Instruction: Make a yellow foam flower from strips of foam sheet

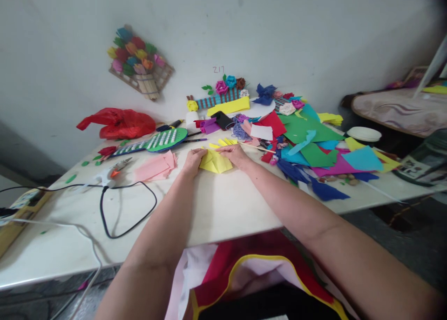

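A piece of yellow paper (217, 163), creased and partly folded, is spread between my hands near the middle of the white table. Its left edge is in the closed fingers of my left hand (194, 162). My right hand (238, 155) grips its upper right part, with the fingers pointing left across it. Just behind the paper are several small yellow strips (226, 142). To the left of my left hand lies a stack of pink paper pieces (156, 166). A thin wooden stick (256, 147) lies beyond my right hand.
At left are a glue gun (106, 176) with its black cord, a power strip (26, 213), and a red plastic bag (122, 123). Coloured paper scraps (309, 129) cover the right side, near a large green jar (424, 157). A black phone (222, 120) lies behind.
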Demonstrator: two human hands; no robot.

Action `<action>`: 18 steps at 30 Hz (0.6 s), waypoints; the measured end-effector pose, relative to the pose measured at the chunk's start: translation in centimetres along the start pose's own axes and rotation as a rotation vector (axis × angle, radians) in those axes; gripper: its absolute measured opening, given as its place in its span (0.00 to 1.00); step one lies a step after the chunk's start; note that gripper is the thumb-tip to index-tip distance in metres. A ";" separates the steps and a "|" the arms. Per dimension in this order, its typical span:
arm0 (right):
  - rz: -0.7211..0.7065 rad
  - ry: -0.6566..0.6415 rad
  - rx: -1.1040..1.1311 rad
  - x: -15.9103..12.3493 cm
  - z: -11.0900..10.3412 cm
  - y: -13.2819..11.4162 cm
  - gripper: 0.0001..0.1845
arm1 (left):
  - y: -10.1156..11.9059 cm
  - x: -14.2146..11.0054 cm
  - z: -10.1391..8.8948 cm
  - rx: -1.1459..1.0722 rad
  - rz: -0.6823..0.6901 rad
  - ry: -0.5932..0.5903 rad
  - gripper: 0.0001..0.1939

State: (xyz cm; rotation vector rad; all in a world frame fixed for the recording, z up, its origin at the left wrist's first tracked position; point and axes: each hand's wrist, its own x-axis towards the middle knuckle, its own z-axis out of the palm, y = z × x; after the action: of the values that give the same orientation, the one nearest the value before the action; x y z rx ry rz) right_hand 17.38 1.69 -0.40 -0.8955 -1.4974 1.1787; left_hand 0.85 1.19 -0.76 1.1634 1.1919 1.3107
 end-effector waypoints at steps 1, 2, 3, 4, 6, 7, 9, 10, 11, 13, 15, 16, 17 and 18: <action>0.000 -0.006 -0.008 0.0 0.0 -0.1 0.12 | 0.0 0.0 0.0 0.001 0.000 0.001 0.09; -0.001 -0.010 -0.017 -0.1 0.0 -0.1 0.12 | 0.0 0.1 -0.1 0.003 0.000 0.000 0.09; -0.004 -0.013 -0.026 -0.1 0.0 -0.1 0.12 | -0.1 0.1 -0.1 0.003 0.000 -0.001 0.09; -0.007 -0.014 -0.034 -0.1 0.0 -0.1 0.12 | -0.1 0.1 -0.1 0.004 0.000 0.000 0.09; -0.015 -0.013 -0.047 -0.1 0.0 -0.1 0.12 | -0.2 0.2 -0.2 0.005 0.003 0.002 0.09; -0.018 -0.014 -0.054 -0.1 0.0 -0.1 0.12 | -0.2 0.2 -0.2 0.006 0.007 0.003 0.09; -0.020 -0.015 -0.073 -0.1 0.0 0.0 0.12 | -0.3 0.3 -0.3 0.007 0.012 0.002 0.09; -0.021 -0.015 -0.083 -0.1 0.0 0.0 0.13 | -0.3 0.3 -0.3 0.009 0.012 0.001 0.09; -0.021 -0.015 -0.092 -0.1 0.0 0.1 0.13 | -0.3 0.3 -0.3 0.010 0.013 0.000 0.09; -0.021 -0.016 -0.105 -0.1 0.0 0.0 0.13 | -0.3 0.3 -0.4 0.014 0.014 0.000 0.08; -0.023 -0.014 -0.113 -0.1 0.0 0.0 0.13 | -0.3 0.3 -0.4 0.013 0.007 -0.001 0.08; -0.025 -0.012 -0.120 -0.1 0.0 0.0 0.13 | -0.3 0.3 -0.4 0.007 0.001 -0.002 0.08; -0.027 -0.012 -0.127 -0.1 0.0 0.0 0.13 | -0.2 0.2 -0.4 0.000 -0.004 -0.002 0.08; -0.028 -0.011 -0.134 -0.1 0.0 0.0 0.13 | -0.2 0.2 -0.4 -0.005 -0.007 -0.003 0.08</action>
State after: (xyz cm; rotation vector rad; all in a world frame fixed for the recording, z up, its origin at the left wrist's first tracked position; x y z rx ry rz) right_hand 17.36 1.61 -0.41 -0.9551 -1.6079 1.0746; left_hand 0.50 1.41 -1.00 1.1561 1.1886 1.3059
